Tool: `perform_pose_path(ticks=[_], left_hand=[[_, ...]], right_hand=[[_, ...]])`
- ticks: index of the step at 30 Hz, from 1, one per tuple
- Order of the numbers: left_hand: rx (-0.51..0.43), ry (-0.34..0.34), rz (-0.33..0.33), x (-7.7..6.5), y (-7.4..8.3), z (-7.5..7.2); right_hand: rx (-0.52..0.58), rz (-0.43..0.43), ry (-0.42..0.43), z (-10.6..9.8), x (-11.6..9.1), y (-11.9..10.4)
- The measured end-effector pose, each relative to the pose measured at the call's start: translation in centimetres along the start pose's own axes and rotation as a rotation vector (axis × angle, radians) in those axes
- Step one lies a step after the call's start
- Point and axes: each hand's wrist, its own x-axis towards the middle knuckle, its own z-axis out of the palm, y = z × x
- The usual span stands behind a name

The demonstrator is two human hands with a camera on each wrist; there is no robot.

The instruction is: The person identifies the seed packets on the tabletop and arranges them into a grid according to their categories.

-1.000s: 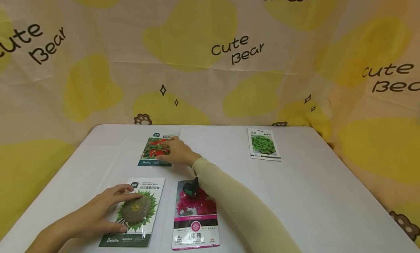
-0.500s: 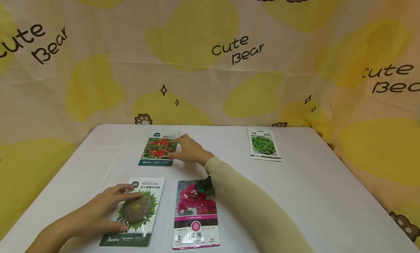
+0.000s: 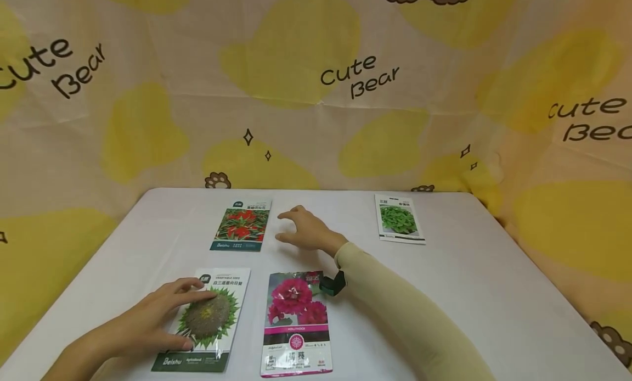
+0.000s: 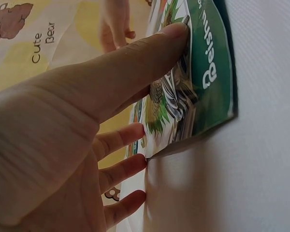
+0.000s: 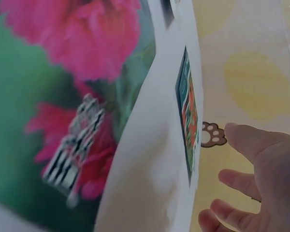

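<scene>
On the near left of the white surface (image 3: pixel 474 293), left hand (image 3: pixel 148 329) presses flat on the glossy sunflower seed packet (image 3: pixel 204 320), fingers straight, no pinch. Right hand (image 3: pixel 308 233) hovers loosely spread, holding nothing, just right of the far red-flower packet (image 3: pixel 242 225). Judged mid-arranging; next move needs fingertip friction on thin, slick, flat rectangles.

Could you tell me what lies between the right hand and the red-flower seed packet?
Only bare white table between the right hand and the red-flower seed packet; the head view shows it.

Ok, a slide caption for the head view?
Left hand rests on sunflower packet; right hand hovers open beside red-flower packet.
</scene>
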Motion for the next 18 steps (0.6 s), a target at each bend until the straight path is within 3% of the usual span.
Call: perform_pose_path(ticks=[6, 12, 18], left_hand=[[0.002, 0.000, 0.010, 0.0, -0.1, 0.0], [0.025, 0.042, 0.016, -0.1, 0.0, 0.2], [0.009, 0.026, 0.023, 0.0, -0.1, 0.1]], right_hand=[[-0.003, -0.011, 0.022, -0.5, -1.4, 1.5], [0.003, -0.024, 0.056, -1.0, -2.6, 2.7], [0.009, -0.013, 0.082, -1.4, -3.7, 4.0]])
